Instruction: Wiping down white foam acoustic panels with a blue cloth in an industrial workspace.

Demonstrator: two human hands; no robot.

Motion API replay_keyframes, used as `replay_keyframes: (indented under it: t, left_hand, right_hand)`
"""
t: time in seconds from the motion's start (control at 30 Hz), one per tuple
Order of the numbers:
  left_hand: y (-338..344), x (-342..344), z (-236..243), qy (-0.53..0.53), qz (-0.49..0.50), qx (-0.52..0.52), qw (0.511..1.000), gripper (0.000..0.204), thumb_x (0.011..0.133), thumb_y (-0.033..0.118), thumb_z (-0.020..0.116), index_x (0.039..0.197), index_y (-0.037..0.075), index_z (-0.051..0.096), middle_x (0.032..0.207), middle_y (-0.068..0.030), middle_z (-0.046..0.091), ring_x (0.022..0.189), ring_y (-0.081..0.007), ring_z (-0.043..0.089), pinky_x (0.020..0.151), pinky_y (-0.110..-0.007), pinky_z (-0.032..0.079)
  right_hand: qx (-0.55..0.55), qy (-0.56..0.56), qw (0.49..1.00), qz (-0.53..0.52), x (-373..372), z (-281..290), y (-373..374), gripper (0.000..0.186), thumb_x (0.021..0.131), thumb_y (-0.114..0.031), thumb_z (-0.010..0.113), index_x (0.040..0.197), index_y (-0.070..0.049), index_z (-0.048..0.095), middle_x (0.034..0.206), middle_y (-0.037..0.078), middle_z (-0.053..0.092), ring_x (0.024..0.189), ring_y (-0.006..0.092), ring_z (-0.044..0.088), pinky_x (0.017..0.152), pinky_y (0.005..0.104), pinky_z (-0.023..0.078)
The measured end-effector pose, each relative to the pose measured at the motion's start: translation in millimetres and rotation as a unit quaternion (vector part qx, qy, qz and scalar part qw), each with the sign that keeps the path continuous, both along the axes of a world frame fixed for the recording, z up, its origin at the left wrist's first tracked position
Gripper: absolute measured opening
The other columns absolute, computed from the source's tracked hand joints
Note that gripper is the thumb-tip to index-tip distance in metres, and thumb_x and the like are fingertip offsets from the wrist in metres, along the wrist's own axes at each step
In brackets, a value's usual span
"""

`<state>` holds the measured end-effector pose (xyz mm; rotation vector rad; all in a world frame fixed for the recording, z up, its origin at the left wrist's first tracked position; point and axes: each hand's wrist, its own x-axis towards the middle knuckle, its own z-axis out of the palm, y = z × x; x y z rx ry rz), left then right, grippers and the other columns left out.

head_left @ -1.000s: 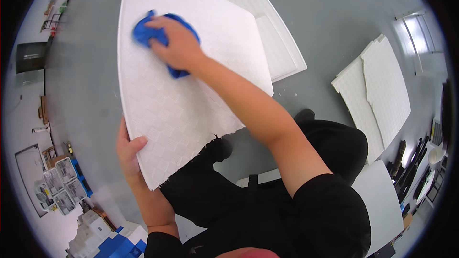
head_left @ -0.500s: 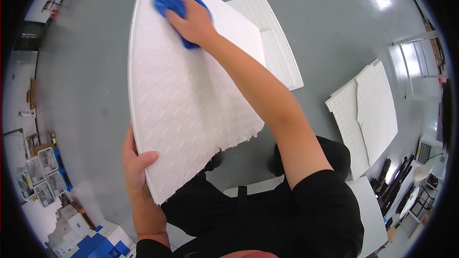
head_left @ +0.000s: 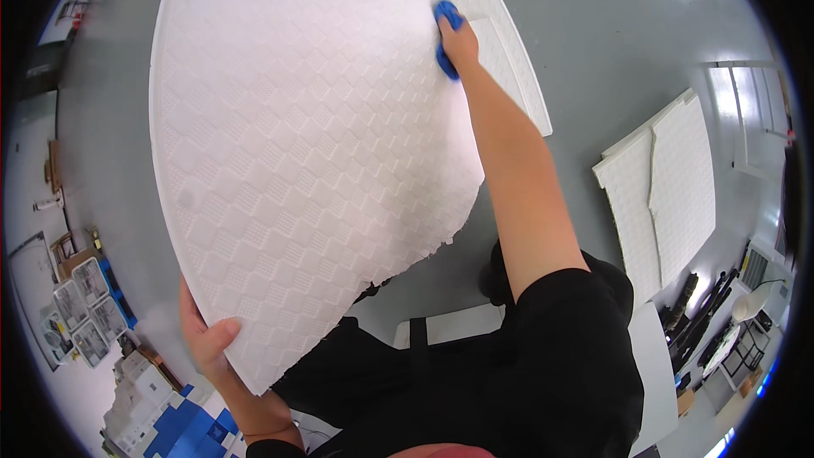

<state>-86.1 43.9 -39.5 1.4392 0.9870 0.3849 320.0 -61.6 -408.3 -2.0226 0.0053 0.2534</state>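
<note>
A large white panel point(head_left: 314, 144) with an embossed checker pattern, a smooth raised left rim and a ragged lower edge fills the upper middle, tilted in front of me. My left hand point(head_left: 208, 331) grips its lower left edge, thumb over the face. My right hand point(head_left: 458, 42) holds a crumpled blue cloth point(head_left: 446, 13) against the panel's upper right edge, with the arm reaching up from the lower right.
Another white panel point(head_left: 513, 59) lies on the grey floor point(head_left: 593, 25) behind mine. Stacked white sheets point(head_left: 682, 191) lie at the right. Clear bins point(head_left: 89, 305) and blue-and-white boxes point(head_left: 178, 424) sit at far left; assorted black items point(head_left: 704, 322) are at far right.
My right hand and cloth have moved from the panel's upper left across to its right edge. The panel and my left hand have shifted left, with my left hand also lower in view.
</note>
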Motion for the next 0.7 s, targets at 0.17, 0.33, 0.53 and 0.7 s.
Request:
replay_keyframes:
  t: [0.17, 0.33, 0.53, 0.7]
  left_hand:
    - [-1, 5, 3, 0.008, -0.042, 0.018, 0.999, 0.096, 0.055, 0.023, 0.074, 0.134, -0.010, 0.032, 0.121, -0.0232, 0.051, 0.109, -0.0314, 0.054, 0.095, -0.037, 0.041]
    - [-11, 13, 15, -0.036, -0.094, 0.001, 0.995, 0.091, 0.056, 0.022, 0.068, 0.135, -0.008, 0.032, 0.122, -0.0238, 0.050, 0.111, -0.0326, 0.053, 0.096, -0.038, 0.041]
    - [-22, 17, 23, -0.093, -0.134, -0.046, 0.985, 0.082, 0.061, 0.014, 0.059, 0.134, -0.008, 0.033, 0.122, -0.0227, 0.050, 0.111, -0.0307, 0.053, 0.096, -0.037, 0.040]
    - [-23, 20, 20, -0.132, -0.145, -0.061, 0.979, 0.074, 0.065, 0.010, 0.054, 0.134, -0.008, 0.035, 0.123, -0.0213, 0.050, 0.110, -0.0284, 0.053, 0.097, -0.035, 0.040]
  right_hand:
    - [-0.014, 0.060, 0.997, -0.047, -76, -41, -71, 0.059, 0.083, -0.046, 0.056, 0.127, -0.006, 0.051, 0.119, 0.023, 0.057, 0.114, 0.0358, 0.053, 0.097, 0.0386, 0.040]
    - [-0.025, 0.135, 0.988, -0.065, -166, -27, -114, 0.059, 0.083, -0.045, 0.056, 0.127, -0.006, 0.051, 0.118, 0.023, 0.058, 0.113, 0.0361, 0.053, 0.096, 0.0387, 0.040]
    - [-0.032, 0.141, 0.982, -0.118, -234, 0, -130, 0.055, 0.083, -0.041, 0.055, 0.126, -0.008, 0.051, 0.117, 0.023, 0.058, 0.113, 0.0364, 0.053, 0.096, 0.0417, 0.040]
    - [0.066, 0.058, 0.996, -0.022, -236, 85, -93, 0.050, 0.083, -0.039, 0.055, 0.125, -0.013, 0.053, 0.115, 0.022, 0.059, 0.110, 0.0368, 0.054, 0.092, 0.0414, 0.042]
